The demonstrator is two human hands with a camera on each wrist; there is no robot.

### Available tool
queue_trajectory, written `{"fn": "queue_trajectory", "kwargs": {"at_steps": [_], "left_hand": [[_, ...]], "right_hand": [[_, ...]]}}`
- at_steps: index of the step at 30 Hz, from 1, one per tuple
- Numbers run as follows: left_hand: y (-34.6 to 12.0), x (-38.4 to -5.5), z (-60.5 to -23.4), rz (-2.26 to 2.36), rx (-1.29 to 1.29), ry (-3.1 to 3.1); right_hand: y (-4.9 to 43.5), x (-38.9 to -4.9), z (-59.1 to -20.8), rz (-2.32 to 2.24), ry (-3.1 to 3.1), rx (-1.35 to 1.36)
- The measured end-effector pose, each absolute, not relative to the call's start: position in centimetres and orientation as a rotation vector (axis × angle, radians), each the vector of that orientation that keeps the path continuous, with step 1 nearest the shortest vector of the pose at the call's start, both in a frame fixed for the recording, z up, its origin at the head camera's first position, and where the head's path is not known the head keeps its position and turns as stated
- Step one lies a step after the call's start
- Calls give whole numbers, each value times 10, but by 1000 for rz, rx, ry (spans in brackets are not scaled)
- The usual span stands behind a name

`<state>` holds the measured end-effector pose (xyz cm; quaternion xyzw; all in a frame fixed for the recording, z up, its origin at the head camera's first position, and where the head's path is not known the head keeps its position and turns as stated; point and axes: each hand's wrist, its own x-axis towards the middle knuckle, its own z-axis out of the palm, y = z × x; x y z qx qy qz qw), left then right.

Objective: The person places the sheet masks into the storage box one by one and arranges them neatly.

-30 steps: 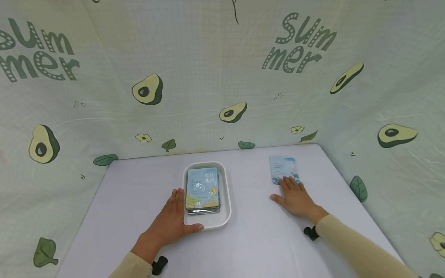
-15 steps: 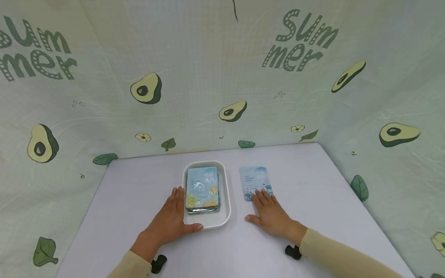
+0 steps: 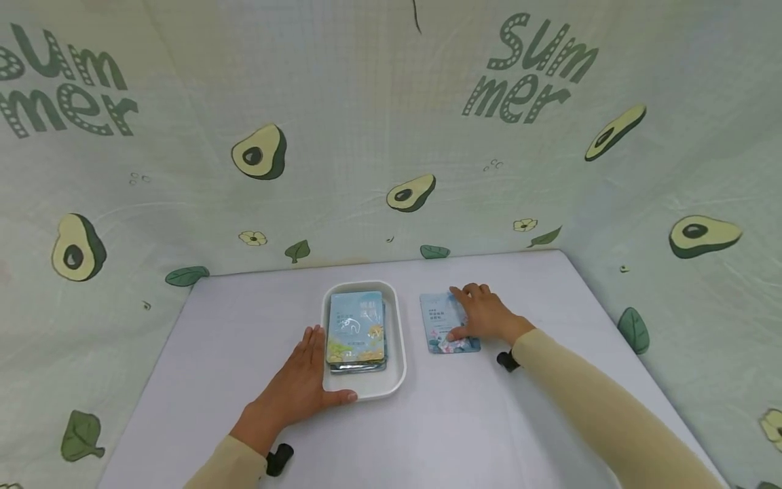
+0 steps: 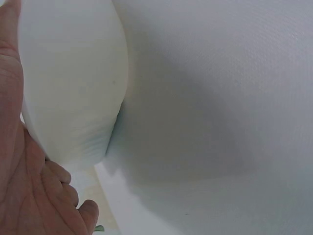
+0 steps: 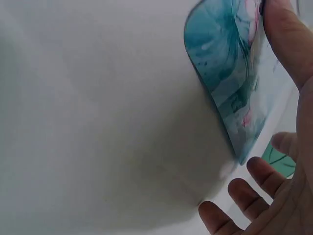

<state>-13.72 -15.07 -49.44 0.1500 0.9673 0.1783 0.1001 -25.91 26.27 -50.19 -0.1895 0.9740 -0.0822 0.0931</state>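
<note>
In the head view a pale blue sheet-mask sachet with a pink and teal floral print lies on the table, right of a white tray. My right hand spreads over the sachet's right side, thumb on its lower part, index fingertip near the top edge. In the right wrist view the thumb lies on the sachet, the other fingers spread beyond its edge. My left hand rests along the tray's left side, fingers straight, thumb at the near rim. Within the tray sits a stack of blue sachets.
A white cloth covers the table. Behind and beside it hangs a pale green curtain printed with avocados and leaves. Black wrist cameras sit under both wrists, the left camera close to the tabletop.
My right hand slid the sachet left toward the tray, then shifted up from its lower edge to its right side, spreading thumb and fingers. The left hand and tray stayed in place.
</note>
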Motion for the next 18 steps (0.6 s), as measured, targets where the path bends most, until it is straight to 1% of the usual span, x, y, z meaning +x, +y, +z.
{"fn": "queue_trajectory", "kwargs": {"at_steps": [9, 18], "left_hand": [[-147, -135, -495, 565, 427, 2845], [-150, -135, -496, 565, 426, 2864]], "right_hand": [[264, -274, -505, -230, 2851, -485], [263, -263, -511, -232, 2991, -493]]}}
